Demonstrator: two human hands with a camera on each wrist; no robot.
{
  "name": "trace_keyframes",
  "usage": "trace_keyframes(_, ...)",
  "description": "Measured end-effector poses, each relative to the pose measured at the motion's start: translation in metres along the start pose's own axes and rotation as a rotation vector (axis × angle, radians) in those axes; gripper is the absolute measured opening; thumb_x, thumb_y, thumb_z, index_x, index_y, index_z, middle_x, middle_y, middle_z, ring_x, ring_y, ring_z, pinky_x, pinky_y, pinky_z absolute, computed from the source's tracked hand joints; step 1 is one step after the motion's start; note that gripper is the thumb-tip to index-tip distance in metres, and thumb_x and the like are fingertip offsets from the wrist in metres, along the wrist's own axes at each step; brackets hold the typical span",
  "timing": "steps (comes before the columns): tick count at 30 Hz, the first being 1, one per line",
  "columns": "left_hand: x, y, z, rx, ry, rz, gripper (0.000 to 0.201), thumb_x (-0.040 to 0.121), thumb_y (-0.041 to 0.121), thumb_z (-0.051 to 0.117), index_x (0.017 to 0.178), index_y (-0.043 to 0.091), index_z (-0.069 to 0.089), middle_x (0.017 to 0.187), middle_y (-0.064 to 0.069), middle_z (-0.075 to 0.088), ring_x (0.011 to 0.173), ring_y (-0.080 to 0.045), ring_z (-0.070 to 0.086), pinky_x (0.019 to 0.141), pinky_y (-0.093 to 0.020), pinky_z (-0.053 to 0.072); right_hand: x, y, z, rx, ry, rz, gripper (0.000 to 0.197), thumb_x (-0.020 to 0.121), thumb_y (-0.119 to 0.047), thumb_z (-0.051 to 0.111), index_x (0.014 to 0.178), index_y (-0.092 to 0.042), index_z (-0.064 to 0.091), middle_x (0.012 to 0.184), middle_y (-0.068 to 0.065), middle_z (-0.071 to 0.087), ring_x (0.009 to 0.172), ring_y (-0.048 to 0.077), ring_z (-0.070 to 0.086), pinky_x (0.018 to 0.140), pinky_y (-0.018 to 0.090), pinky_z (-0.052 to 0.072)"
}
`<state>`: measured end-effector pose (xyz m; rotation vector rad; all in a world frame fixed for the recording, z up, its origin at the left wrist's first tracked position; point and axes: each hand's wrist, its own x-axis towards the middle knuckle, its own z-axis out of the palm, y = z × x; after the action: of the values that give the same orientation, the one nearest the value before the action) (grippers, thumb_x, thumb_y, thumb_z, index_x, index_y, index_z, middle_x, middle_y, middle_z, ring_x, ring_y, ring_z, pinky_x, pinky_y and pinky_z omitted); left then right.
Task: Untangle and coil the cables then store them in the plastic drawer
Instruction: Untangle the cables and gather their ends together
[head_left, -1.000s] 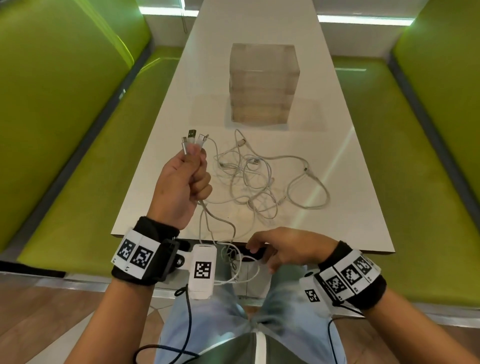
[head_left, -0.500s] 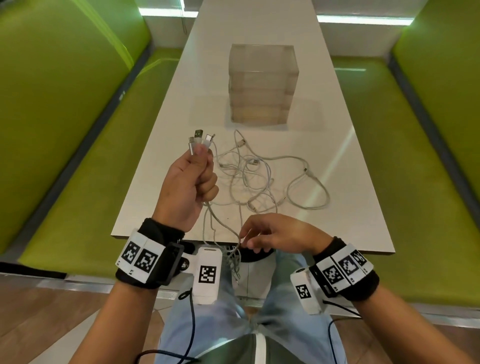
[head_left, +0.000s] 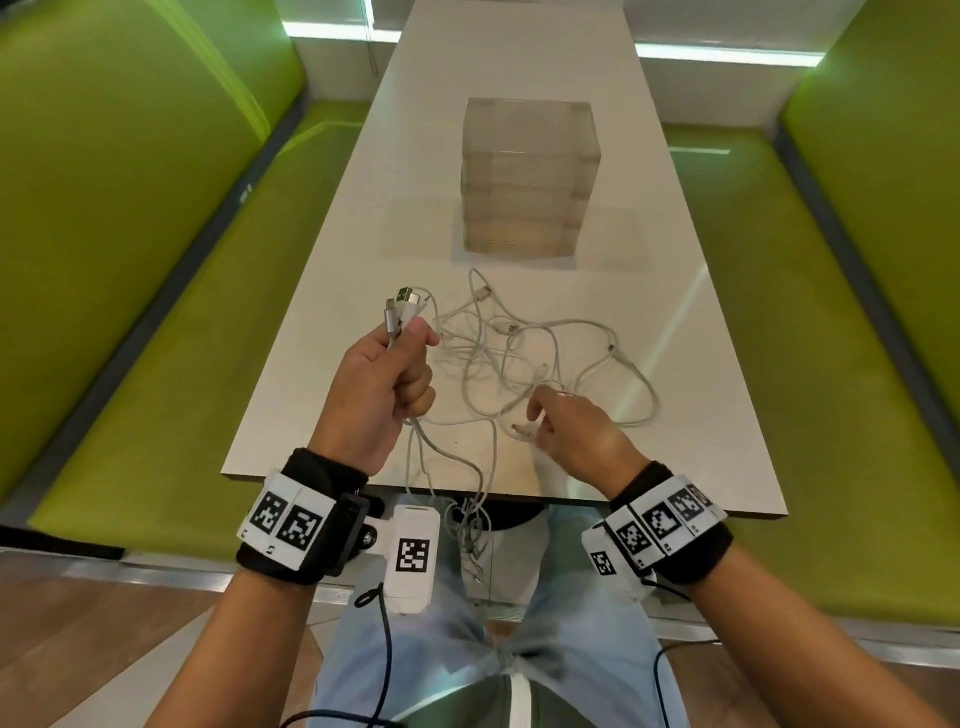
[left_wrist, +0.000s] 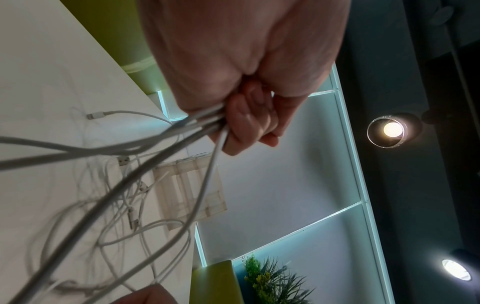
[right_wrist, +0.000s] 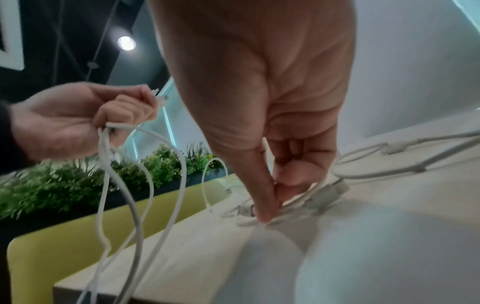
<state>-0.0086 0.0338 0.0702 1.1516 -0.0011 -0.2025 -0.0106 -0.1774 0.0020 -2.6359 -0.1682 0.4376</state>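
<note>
Plainly the left hand (head_left: 382, 384) is the anchor here: its grip is clamped round a bundle of cable ends, the plugs (head_left: 402, 306) standing up above the fist so each end stays accounted for while the slack is worked free; below that grip the strands hang over the near edge of the table (head_left: 519, 67) toward the lap. Just to the right of it, the right hand (head_left: 576, 436) reaches down to the table, thumb and forefinger pinching together on a connector (head_left: 522, 430) at the near side of the tangled cables (head_left: 545, 364), probably to draw out another end; beyond both grips, further along the table, stands the plastic drawer (head_left: 527, 176), all its drawers closed, so no cable is stored yet.
</note>
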Motion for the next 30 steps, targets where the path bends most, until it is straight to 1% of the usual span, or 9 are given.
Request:
trace_keyframes(5, 0.002, -0.009, 0.003, -0.001, 0.038, -0.027, 0.020, 0.095, 0.023, 0.047, 0.083, 0.009, 0.054, 0.053, 0.008, 0.026, 0.046, -0.008, 0.021, 0.044, -0.021, 0.020, -0.006, -0.003, -0.020, 0.352, 0.097, -0.061, 0.007, 0.087, -0.011, 0.061, 0.091, -0.015, 0.064, 0.085, -0.006, 0.061, 0.076, 0.010, 0.051, 0.064, 0.008, 0.037)
trace_keyframes(7, 0.002, -0.016, 0.007, 0.002, 0.052, -0.046, 0.022, 0.099, 0.019, 0.043, 0.083, 0.008, 0.054, 0.054, 0.006, 0.029, 0.047, -0.008, 0.025, 0.046, -0.020, 0.024, -0.012, -0.015, -0.032, 0.541, 0.170, -0.141, 0.004, 0.086, -0.015, 0.065, 0.086, -0.020, 0.064, 0.085, -0.009, 0.064, 0.075, 0.009, 0.054, 0.067, 0.011, 0.040)
trace_keyframes(10, 0.003, -0.028, 0.017, 0.039, 0.065, -0.042, 0.027, 0.101, 0.018, 0.040, 0.083, 0.007, 0.058, 0.057, 0.005, 0.044, 0.051, -0.007, 0.037, 0.050, -0.019, 0.032, -0.018, -0.036, -0.044, 0.742, 0.227, -0.198, 0.008, 0.083, -0.019, 0.068, 0.088, -0.023, 0.064, 0.078, -0.005, 0.068, 0.074, 0.010, 0.060, 0.072, 0.025, 0.044)
trace_keyframes(13, 0.003, -0.035, 0.030, 0.024, 0.082, -0.036, 0.026, 0.100, 0.020, 0.040, 0.088, 0.010, 0.062, 0.074, 0.002, 0.064, 0.066, -0.008, 0.057, 0.062, -0.020, 0.046, -0.020, -0.053, -0.047, 0.895, 0.279, -0.232, 0.011, 0.080, -0.017, 0.071, 0.088, -0.020, 0.063, 0.078, 0.000, 0.072, 0.079, 0.014, 0.067, 0.080, 0.039, 0.048)
trace_keyframes(17, 0.002, -0.035, 0.040, -0.098, 0.046, -0.043, 0.028, 0.100, 0.020, 0.040, 0.107, 0.001, 0.060, 0.106, -0.013, 0.068, 0.099, -0.021, 0.067, 0.088, -0.032, 0.054, -0.015, -0.060, -0.046, 1.023, 0.333, -0.219, 0.014, 0.081, -0.007, 0.070, 0.085, -0.007, 0.056, 0.084, 0.009, 0.073, 0.082, 0.020, 0.070, 0.078, 0.031, 0.053)
trace_keyframes(21, 0.001, -0.034, 0.045, -0.136, 0.000, -0.021, 0.029, 0.096, 0.021, 0.042, 0.111, 0.002, 0.059, 0.121, -0.014, 0.065, 0.113, -0.024, 0.062, 0.101, -0.039, 0.048, -0.007, -0.058, -0.044, 1.082, 0.264, -0.202, 0.018, 0.081, 0.000, 0.068, 0.082, -0.004, 0.050, 0.092, -0.002, 0.068, 0.075, 0.009, 0.067, 0.068, 0.020, 0.052)
trace_keyframes(23, 0.001, -0.034, 0.045, -0.120, -0.003, -0.015, 0.027, 0.091, 0.026, 0.046, 0.104, 0.007, 0.061, 0.116, -0.008, 0.068, 0.113, -0.025, 0.061, 0.101, -0.040, 0.047, -0.003, -0.053, -0.043, 1.006, 0.189, -0.225, 0.014, 0.085, -0.009, 0.066, 0.084, -0.003, 0.053, 0.092, -0.006, 0.067, 0.074, 0.006, 0.066, 0.068, 0.021, 0.050)
trace_keyframes(26, 0.006, -0.028, 0.040, -0.070, 0.039, 0.032, 0.024, 0.091, 0.030, 0.045, 0.088, 0.010, 0.058, 0.109, -0.003, 0.068, 0.113, -0.023, 0.057, 0.099, -0.042, 0.044, -0.001, -0.042, -0.041, 0.561, 0.026, -0.338, 0.018, 0.092, -0.023, 0.058, 0.088, -0.007, 0.065, 0.079, 0.000, 0.069, 0.073, -0.002, 0.060, 0.073, 0.016, 0.045)
trace_keyframes(30, 0.005, -0.016, 0.036, -0.115, 0.069, 0.086, 0.028, 0.100, 0.022, 0.035, 0.079, 0.011, 0.050, 0.067, 0.003, 0.064, 0.103, -0.025, 0.066, 0.099, -0.039, 0.047, 0.010, -0.032, -0.044, 0.394, 0.126, -0.445, 0.026, 0.094, -0.017, 0.053, 0.080, -0.001, 0.068, 0.075, 0.005, 0.067, 0.076, -0.018, 0.048, 0.077, 0.002, 0.032)
